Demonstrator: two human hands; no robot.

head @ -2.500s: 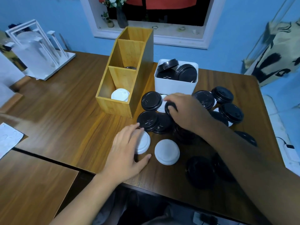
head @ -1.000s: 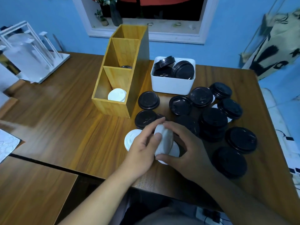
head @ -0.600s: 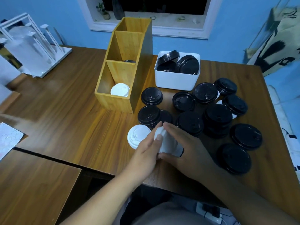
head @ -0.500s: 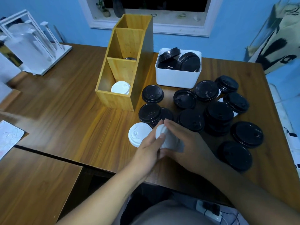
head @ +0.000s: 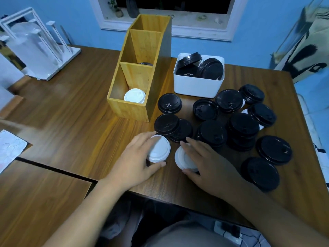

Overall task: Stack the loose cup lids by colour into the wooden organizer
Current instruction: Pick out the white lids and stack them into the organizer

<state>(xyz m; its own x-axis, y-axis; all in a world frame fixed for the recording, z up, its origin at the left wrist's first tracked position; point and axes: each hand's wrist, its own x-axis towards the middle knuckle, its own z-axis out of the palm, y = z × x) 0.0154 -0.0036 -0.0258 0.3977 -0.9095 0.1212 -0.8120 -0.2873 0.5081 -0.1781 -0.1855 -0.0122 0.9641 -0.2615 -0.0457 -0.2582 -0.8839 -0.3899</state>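
Observation:
The wooden organizer (head: 128, 107) stands at the table's middle, with white lids (head: 134, 95) in its front compartment and a black lid (head: 146, 64) in the middle one. My left hand (head: 135, 161) grips a white lid (head: 159, 148) lying near the front edge. Beside it my right hand (head: 204, 163) holds a small stack of white lids (head: 181, 158) on the table. Several loose black lids (head: 211, 132) lie scattered to the right of the organizer.
A white bin (head: 197, 84) with black lids stands behind the scattered lids. A white rack (head: 37, 49) sits at the far left. A paper sheet (head: 8, 148) lies at the left edge. A second, lower table surface (head: 39, 198) adjoins at the front left.
Both hands were together on one white stack. My left hand has moved left onto the other white lid, while my right hand keeps the stack down on the table.

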